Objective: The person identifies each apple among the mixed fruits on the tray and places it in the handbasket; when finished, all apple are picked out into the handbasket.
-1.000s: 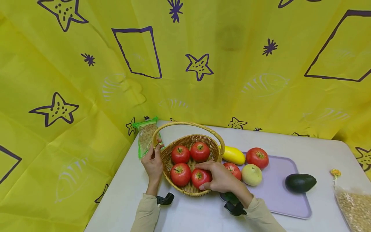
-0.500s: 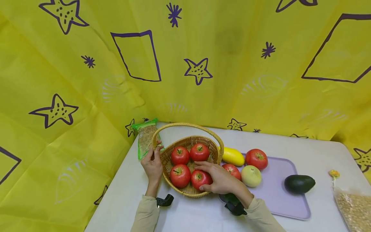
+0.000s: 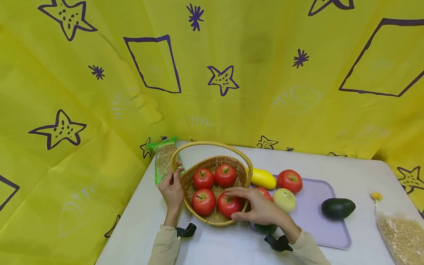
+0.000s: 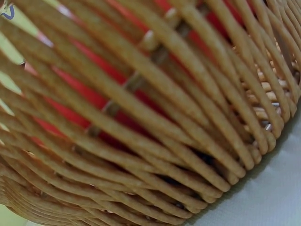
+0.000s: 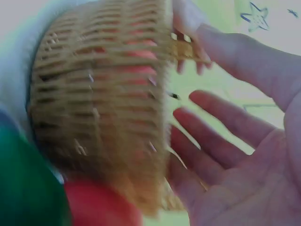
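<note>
A woven wicker basket (image 3: 216, 223) with an arched handle stands on the table and holds several red apples. My left hand (image 3: 172, 195) pinches the handle at its left base. Over the right part of the rim, my right hand (image 3: 260, 208) has its fingers spread and parted from the thumb, close around the front right apple (image 3: 228, 207) and partly covering it. In the right wrist view the same hand (image 5: 235, 160) shows a bare palm beside the basket wall (image 5: 103, 94). Only weave and red fruit behind it fill the left wrist view.
Right of the basket lies a purple tray (image 3: 318, 221) with a red tomato-like fruit (image 3: 289, 181), a pale round fruit (image 3: 284, 200) and a dark green avocado (image 3: 338, 208). A yellow oblong fruit (image 3: 263, 179) lies behind. Bagged goods (image 3: 163, 158) sit back left.
My right hand has loosened from the front right apple and drawn slightly right, leaving the apple in the basket. My left hand stays on the handle. The head view has shifted a little.
</note>
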Motion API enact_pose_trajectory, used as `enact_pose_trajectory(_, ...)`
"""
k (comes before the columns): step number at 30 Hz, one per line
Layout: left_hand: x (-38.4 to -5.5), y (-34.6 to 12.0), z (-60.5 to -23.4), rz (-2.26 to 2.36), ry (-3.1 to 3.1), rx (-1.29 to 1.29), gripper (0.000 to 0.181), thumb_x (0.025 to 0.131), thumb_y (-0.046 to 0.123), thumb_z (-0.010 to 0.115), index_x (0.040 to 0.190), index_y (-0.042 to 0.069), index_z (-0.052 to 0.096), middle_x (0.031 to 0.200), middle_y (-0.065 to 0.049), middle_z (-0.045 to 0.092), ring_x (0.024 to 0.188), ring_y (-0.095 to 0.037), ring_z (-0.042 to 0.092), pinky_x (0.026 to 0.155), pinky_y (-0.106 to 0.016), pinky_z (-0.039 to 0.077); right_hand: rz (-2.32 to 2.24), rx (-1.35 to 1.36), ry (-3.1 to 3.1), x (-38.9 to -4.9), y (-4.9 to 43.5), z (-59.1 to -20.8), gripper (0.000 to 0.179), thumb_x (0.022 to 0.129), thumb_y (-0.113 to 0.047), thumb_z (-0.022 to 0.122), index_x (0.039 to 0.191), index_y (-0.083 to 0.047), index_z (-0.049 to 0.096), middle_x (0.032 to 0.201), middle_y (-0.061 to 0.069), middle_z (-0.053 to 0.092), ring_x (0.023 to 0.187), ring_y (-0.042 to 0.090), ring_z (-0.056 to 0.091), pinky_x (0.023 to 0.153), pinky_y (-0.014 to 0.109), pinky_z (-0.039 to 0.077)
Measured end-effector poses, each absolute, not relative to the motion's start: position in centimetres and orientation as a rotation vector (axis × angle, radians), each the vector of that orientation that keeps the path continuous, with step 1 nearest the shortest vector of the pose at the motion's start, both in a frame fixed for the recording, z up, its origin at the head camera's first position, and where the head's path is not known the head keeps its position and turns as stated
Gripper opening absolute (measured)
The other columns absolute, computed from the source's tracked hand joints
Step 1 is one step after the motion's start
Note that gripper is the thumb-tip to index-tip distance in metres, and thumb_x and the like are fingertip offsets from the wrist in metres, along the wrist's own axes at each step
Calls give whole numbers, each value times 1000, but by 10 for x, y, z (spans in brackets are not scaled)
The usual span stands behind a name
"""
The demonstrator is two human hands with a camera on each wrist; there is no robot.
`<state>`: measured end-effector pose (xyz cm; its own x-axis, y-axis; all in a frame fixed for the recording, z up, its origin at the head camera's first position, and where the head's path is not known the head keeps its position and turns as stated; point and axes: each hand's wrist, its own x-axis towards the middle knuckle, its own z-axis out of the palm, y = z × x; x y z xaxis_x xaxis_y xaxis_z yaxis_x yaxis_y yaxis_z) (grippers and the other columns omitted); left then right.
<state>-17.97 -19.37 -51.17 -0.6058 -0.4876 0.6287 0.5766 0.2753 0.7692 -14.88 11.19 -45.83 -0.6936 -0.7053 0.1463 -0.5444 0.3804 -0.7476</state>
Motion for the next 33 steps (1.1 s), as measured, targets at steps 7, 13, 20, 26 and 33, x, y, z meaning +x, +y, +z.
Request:
enact_pose_trajectory(7,-180,-196,-513,-1507,-1643,-102,22,103,-8,61,120,-11,75,112,-32,76,95,-6,77,87,-17,59,-1515,-1029,2460,-158,177,-434,47,93,-16,84,138,-12,70,134,4,74,121,17,72,101,35,59)
enact_pose_trajectory(13,-181,-196,-513,-1494,-1639,-114,21,103,-8,62,119,-10,76,109,-33,75,96,-12,78,89,-18,60,-1753,-757,2587,-173,239,-427,64,89,6,81,148,-4,60,133,-12,72,115,2,70,97,16,55)
enact_pose_trajectory(20,-182,-198,-510,-1490,-1643,-104,21,102,-5,64,119,-9,76,110,-30,77,98,-21,79,90,-20,60,-1787,-680,2574,-195,277,-448,72,87,9,81,152,5,51,141,-21,62,129,-5,58,103,6,45)
enact_pose_trajectory(26,-182,-197,-511,-1518,-1633,-115,19,102,-7,64,116,-12,76,110,-33,75,96,-23,78,90,-20,60,-1653,-575,2572,-206,287,-472,71,91,-5,83,153,3,50,138,-27,56,127,-15,51,102,1,40)
enact_pose_trajectory(33,-182,-194,-512,-1526,-1629,-106,20,102,-8,63,116,-12,76,108,-35,75,97,-14,78,89,-18,59,-1450,-425,2538,-210,288,-479,73,95,-24,82,156,-4,49,154,14,57,131,-2,52,100,6,45)
